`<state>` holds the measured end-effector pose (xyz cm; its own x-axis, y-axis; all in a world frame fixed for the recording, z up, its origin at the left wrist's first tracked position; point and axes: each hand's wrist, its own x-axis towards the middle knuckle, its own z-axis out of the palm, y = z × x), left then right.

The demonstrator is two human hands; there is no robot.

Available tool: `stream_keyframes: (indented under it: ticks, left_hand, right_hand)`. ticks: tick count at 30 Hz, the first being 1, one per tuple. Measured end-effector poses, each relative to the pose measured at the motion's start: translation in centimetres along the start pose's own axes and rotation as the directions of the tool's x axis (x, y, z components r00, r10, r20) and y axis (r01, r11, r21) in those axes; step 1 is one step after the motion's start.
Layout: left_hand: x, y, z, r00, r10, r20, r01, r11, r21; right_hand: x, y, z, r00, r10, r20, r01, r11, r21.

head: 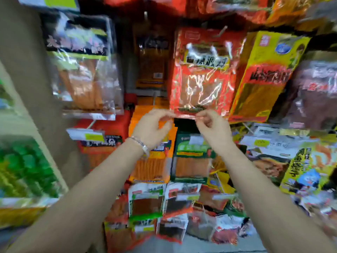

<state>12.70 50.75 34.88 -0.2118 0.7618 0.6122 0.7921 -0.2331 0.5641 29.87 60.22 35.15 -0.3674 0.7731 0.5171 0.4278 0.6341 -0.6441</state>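
Observation:
A red snack packet (202, 73) with a clear window hangs from a peg in the middle of a shop display wall. Both my hands are raised to its bottom edge. My left hand (151, 128), with a silver bracelet at the wrist, pinches the lower left corner of the packet. My right hand (211, 126) pinches the lower right part of the same edge between thumb and fingers. The frame is blurred by motion.
Many other hanging packets crowd the wall: a clear bag of orange sticks (85, 79) at left, a yellow packet (266, 75) at right, an orange packet (151, 161) and a green one (193, 157) below my hands. A beige pillar (23, 73) stands at left.

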Motion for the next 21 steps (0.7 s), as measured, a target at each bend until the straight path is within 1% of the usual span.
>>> stream_keyframes:
  ticks: [2,3,4,5,7,9,11,12,15,16,17,18,21]
  left_hand:
    - [-5.8,-0.6,-1.0,0.995,-0.094,-0.043,0.092,0.995,-0.034]
    - [-9.1,-1.3,-1.4,0.982,-0.181,-0.052,0.178,0.983,-0.046]
    - [-12.7,-2.2,-1.8,0.954,-0.295,-0.048,0.292,0.955,-0.062]
    - [-16.4,-3.0,-2.1,0.907,-0.421,-0.024,0.418,0.904,-0.084]
    - [-23.8,-4.4,-2.7,0.763,-0.646,0.016,0.645,0.76,-0.077]
    - [-31.0,-5.1,-3.7,0.609,-0.793,-0.019,0.791,0.609,-0.063]
    - [-37.3,-5.8,-5.0,0.482,-0.876,-0.039,0.875,0.483,-0.041]
    - [-40.2,-6.2,-5.8,0.416,-0.909,-0.035,0.909,0.416,-0.025]
    - [-47.2,-7.2,-8.9,0.198,-0.977,-0.084,0.979,0.2,-0.024]
    - [-49.0,-7.8,-10.0,0.141,-0.986,-0.092,0.989,0.144,-0.027]
    - [-50.6,-8.4,-11.2,0.106,-0.991,-0.083,0.994,0.108,-0.026]
    - [-51.9,-9.2,-12.4,0.085,-0.994,-0.068,0.996,0.087,-0.024]
    - [-54.9,-12.2,-16.5,0.053,-0.998,-0.038,0.999,0.053,0.008]
  right_hand:
    - [-4.5,0.2,1.9,0.999,-0.009,0.042,0.004,0.994,0.105]
    - [-7.0,0.5,3.1,0.996,-0.005,0.088,-0.007,0.991,0.136]
    - [-9.6,0.7,4.5,0.99,0.003,0.143,-0.026,0.987,0.16]
    - [-12.2,0.9,6.0,0.979,0.019,0.201,-0.055,0.983,0.176]
    - [-17.3,1.1,9.1,0.942,0.06,0.33,-0.128,0.974,0.187]
    - [-22.4,0.5,12.2,0.871,0.105,0.48,-0.221,0.956,0.192]
    - [-26.8,-0.4,15.2,0.774,0.13,0.62,-0.286,0.945,0.159]
    - [-28.9,-0.8,16.7,0.718,0.132,0.683,-0.291,0.949,0.124]
    - [-33.9,-2.4,21.2,0.513,0.132,0.848,-0.248,0.969,-0.001]
    - [-35.2,-3.1,22.6,0.462,0.116,0.879,-0.221,0.975,-0.013]
    - [-36.3,-4.0,24.2,0.423,0.096,0.901,-0.205,0.979,-0.008]
    - [-37.3,-5.1,25.8,0.388,0.077,0.919,-0.2,0.98,0.002]
    - [-39.8,-9.1,31.0,0.306,0.058,0.95,-0.206,0.979,0.006]
